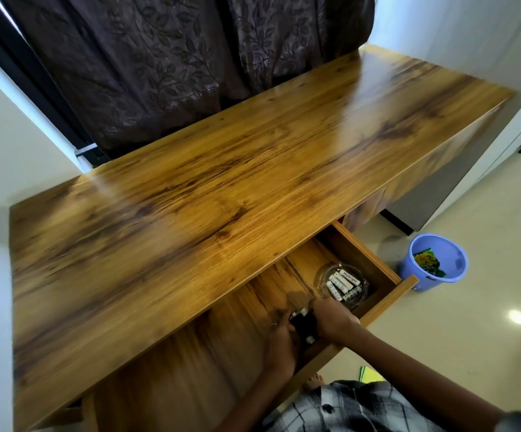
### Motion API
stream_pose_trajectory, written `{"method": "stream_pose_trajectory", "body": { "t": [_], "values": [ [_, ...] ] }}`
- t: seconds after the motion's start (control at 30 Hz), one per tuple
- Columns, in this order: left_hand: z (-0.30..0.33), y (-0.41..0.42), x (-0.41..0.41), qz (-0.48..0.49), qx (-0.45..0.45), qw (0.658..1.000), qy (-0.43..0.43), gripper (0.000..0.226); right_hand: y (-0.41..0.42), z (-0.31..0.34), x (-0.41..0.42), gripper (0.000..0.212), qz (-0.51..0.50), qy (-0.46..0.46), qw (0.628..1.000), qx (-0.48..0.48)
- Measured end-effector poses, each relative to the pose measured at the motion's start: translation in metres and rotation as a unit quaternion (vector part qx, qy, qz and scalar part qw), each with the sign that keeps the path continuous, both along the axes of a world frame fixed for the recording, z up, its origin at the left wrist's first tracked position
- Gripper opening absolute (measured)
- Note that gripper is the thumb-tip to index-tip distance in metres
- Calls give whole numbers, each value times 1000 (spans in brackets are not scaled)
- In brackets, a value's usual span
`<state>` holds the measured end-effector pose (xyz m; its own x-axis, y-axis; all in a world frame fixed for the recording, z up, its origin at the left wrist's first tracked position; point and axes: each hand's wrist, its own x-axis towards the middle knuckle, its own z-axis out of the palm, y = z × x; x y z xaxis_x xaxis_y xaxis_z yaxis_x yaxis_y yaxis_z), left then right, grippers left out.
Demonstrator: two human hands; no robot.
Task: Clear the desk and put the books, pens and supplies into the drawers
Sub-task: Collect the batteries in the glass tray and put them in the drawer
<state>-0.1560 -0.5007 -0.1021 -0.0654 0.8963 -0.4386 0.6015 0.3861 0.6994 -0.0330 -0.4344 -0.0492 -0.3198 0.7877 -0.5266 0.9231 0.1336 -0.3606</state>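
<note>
Both hands were down in the open drawer (387, 294). The left hand (279, 335) and the right hand (334, 316) had closed on a small black object (305, 326) between them, fingers curled round it from either side. What the object was, I couldn't tell; it had pale bits at its top and bottom ends. It sat low in the drawer, close to the front edge. Just beyond the right hand, towards the drawer's right end, lay a clear glass dish (345, 285) with white batteries (343, 283) piled in it. The dish stood near the black object but apart from it. The wooden surface (206, 182) ran wide and glossy above the drawer. A dark leaf-patterned curtain (165, 67) hung behind it. On the floor to the right stood a blue bucket (434, 263) with a yellow and green packet inside. The person wore a grey checked shirt (356, 406), and a bare foot (315, 380) showed below the drawer.
</note>
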Motion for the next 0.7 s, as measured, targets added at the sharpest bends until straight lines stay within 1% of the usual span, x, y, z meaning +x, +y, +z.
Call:
{"method": "stream_pose_trajectory", "body": {
  "t": [0.07, 0.13, 0.17, 0.2, 0.27, 0.37, 0.43, 0.5, 0.53, 0.7],
  "values": [
    [-4, 2, -1, 3, -14, 1000, -9, 35, 0, -1, 0, 25, 0, 2, 1000, 2],
    [-4, 4, -1, 11, -18, 1000, 3, 40, 0, -2, 1, 26, 0, 4, 1000, 5],
    [-4, 4, 0, 14, -15, 1000, -19, 40, 0, -2, 1, 26, 1, 6, 1000, 7],
    [-3, 3, 1, 14, -6, 999, -41, 40, 0, -1, 1, 26, 2, 7, 1000, 8],
    [-6, 2, 3, 10, 7, 999, -33, 39, 0, -1, 1, 25, 3, 11, 1000, 9],
    [-5, 3, 2, 12, -12, 998, -54, 36, -1, 0, 1, 26, 4, 11, 1000, 14],
    [-5, 4, -1, 10, -16, 1000, -20, 37, -1, -1, 1, 25, 3, 8, 1000, 17],
    [-2, 2, -1, 14, -11, 998, -55, 29, -2, -2, 1, 23, 0, 4, 1000, 22],
    [0, 0, 0, 4, -5, 999, -53, 30, -3, -2, 1, 23, -2, 2, 1000, 24],
    [-1, 0, -2, -13, 2, 1000, -28, 51, -2, -2, 1, 24, -3, -4, 1000, 30]
  ]
}}
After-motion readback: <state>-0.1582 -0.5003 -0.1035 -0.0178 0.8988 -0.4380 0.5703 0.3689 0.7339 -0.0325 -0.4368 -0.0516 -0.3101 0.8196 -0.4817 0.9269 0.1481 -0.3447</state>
